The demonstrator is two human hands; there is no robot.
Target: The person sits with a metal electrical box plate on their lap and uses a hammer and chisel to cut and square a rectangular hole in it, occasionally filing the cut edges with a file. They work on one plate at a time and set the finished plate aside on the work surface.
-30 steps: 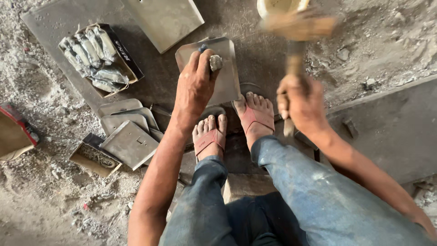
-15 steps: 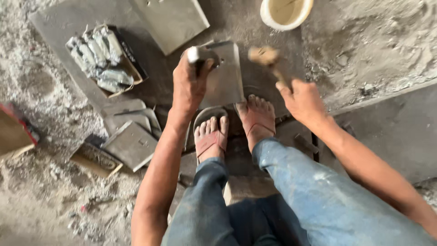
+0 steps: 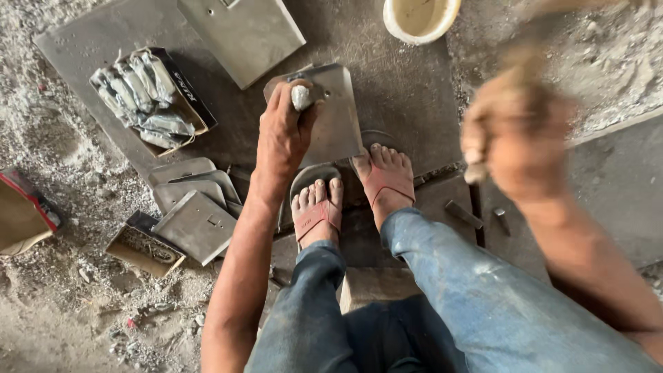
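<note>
My left hand [image 3: 283,135] grips a short metal punch [image 3: 301,97], its tip set on a grey metal plate [image 3: 335,114] that lies on the dark floor slab in front of my feet. My right hand [image 3: 514,135] is raised to the right, blurred by motion, and closed around a hammer handle; the hammer head is smeared into a blur toward the upper right edge. My two feet in red sandals [image 3: 383,183] rest on and just below the plate.
A cardboard box of metal pieces [image 3: 148,97] sits upper left, next to a larger steel sheet [image 3: 242,38]. A stack of finished plates [image 3: 193,204] lies left of my knee. A white bowl [image 3: 421,17] stands at the top. Small metal bits [image 3: 463,214] lie right of my foot.
My right hand brought the hammer down onto the punch, then swung it back up and right, where it blurs. My left hand has kept the punch on the plate.
</note>
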